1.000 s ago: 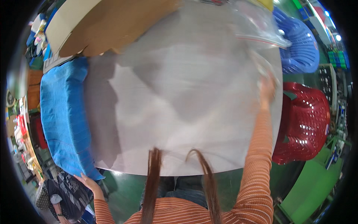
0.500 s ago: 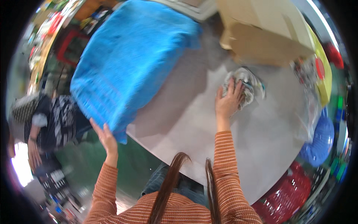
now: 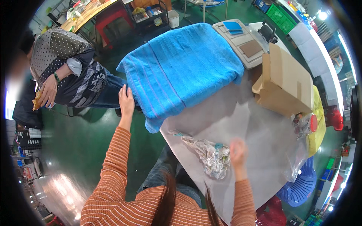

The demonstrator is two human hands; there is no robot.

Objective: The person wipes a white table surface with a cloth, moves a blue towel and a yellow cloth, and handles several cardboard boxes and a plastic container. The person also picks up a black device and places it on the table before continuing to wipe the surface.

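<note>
A bright blue towel [image 3: 181,67] drapes over a large boxy thing, which it hides, at the table's far left side. My left hand [image 3: 126,102] is at the towel's left edge, fingers stretched out and holding nothing; whether it touches the cloth I cannot tell. A crumpled whitish rag [image 3: 211,156] with teal and yellowish marks lies on the pale table [image 3: 260,150], close to its front left edge. Just beside the rag's right end is my right hand [image 3: 238,154], smeared by motion, so its fingers do not show clearly.
An open cardboard box [image 3: 288,83] stands at the far right of the table, with a clear plastic bag [image 3: 298,162] near the right edge. Blue [image 3: 301,184] and red stools stand beside the table. At left, a person [image 3: 71,71] holds some food.
My right hand has come off the top of the rag, which now lies nearer to me and farther left. My left hand stays by the towel. The view has shifted, showing more floor beyond.
</note>
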